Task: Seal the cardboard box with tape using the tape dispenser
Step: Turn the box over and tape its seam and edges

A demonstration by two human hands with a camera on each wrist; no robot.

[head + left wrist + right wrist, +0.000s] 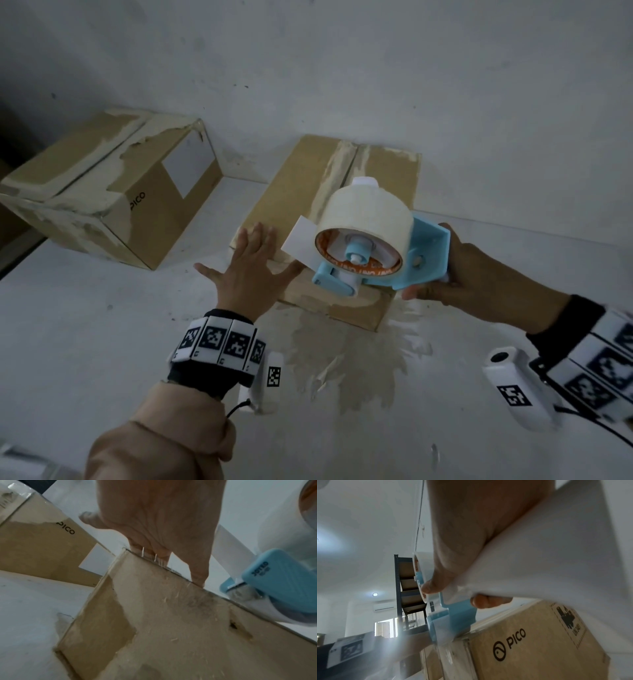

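Now your left hand [251, 270] lies flat on the box [298, 192] while your right hand [462, 274] grips the dispenser [404, 260] at its near edge

Open white tabletop [85, 325] lies left and front of the cardboard box [294, 185]; a second PICO box [102, 192] blocks the far left.

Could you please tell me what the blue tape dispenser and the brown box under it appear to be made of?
The light-blue tape dispenser looks like moulded plastic: smooth, matte, uniform colour, with raised lettering visible in the left wrist view. The brown box looks like cardboard: dull tan surface, folded flaps, and pale patches where the facing seems torn away.
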